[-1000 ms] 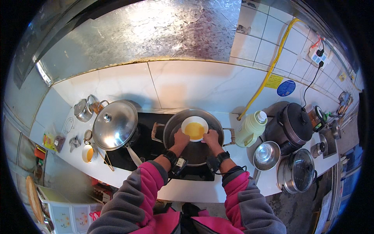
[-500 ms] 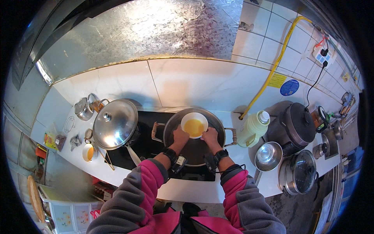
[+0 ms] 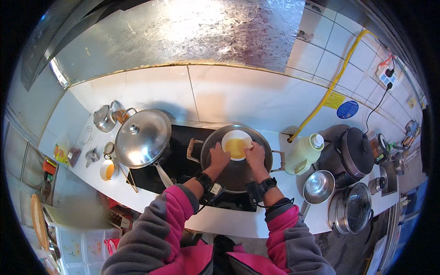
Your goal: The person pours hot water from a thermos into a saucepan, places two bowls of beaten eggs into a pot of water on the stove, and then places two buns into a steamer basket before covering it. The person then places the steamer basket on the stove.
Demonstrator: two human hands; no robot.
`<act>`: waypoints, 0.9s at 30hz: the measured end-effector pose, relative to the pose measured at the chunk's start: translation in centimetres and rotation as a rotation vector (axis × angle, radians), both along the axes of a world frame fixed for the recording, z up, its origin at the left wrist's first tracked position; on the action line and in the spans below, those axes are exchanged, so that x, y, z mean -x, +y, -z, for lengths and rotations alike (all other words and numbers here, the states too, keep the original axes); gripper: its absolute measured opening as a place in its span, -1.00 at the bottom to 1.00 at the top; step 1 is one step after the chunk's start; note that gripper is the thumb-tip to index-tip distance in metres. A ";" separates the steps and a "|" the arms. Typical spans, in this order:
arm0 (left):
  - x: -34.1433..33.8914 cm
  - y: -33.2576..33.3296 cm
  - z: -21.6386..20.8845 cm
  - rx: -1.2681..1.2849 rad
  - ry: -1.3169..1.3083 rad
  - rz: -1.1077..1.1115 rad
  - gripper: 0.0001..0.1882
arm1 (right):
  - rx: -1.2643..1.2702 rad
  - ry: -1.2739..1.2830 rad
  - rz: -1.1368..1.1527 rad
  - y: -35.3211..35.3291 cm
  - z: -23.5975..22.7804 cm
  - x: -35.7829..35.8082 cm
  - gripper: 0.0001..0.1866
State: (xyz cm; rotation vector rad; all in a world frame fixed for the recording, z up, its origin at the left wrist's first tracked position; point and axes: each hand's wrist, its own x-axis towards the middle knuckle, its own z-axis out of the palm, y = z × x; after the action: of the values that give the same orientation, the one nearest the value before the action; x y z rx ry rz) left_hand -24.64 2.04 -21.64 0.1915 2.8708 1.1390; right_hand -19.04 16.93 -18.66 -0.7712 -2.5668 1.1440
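A white bowl (image 3: 224, 139) with yellow liquid (image 3: 236, 149) in it is at the far part of a wide dark pan (image 3: 238, 178) with wrapped side handles. Whether the bowl rests on something inside the pan or is held up, I cannot tell. My left hand (image 3: 219, 156) is at the bowl's near left side, its fingers curled at the rim. On the near right side, my right hand (image 3: 255, 156) has its fingers bent at the rim too. Both wrists wear black straps with small devices. The pan stands on a black cooktop (image 3: 185, 137).
Left of the pan are a lidded long-handled pan (image 3: 143, 137), chopsticks (image 3: 132, 180) and a cup with orange content (image 3: 107, 170). To the right stand a pale green thermos (image 3: 302, 153), a steel ladle (image 3: 318, 187), a dark cooker (image 3: 350, 151) and a glass-lidded pot (image 3: 353, 208).
The whole view has shifted slightly, placing the counter things further right. My hands have spread a little outward along the bowl's sides. The bowl keeps its place over the pan.
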 end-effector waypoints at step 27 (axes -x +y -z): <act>-2.7 -25.8 -12.0 -0.300 0.115 -0.183 -0.36 | 0.344 0.230 -0.366 -28.9 -8.3 3.4 -0.59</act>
State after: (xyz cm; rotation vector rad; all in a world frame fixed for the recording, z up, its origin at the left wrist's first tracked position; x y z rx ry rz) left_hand -21.93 -23.77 -9.66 0.0037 2.8462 1.6438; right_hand -22.46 -12.00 -10.32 -0.2076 -2.4040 1.7043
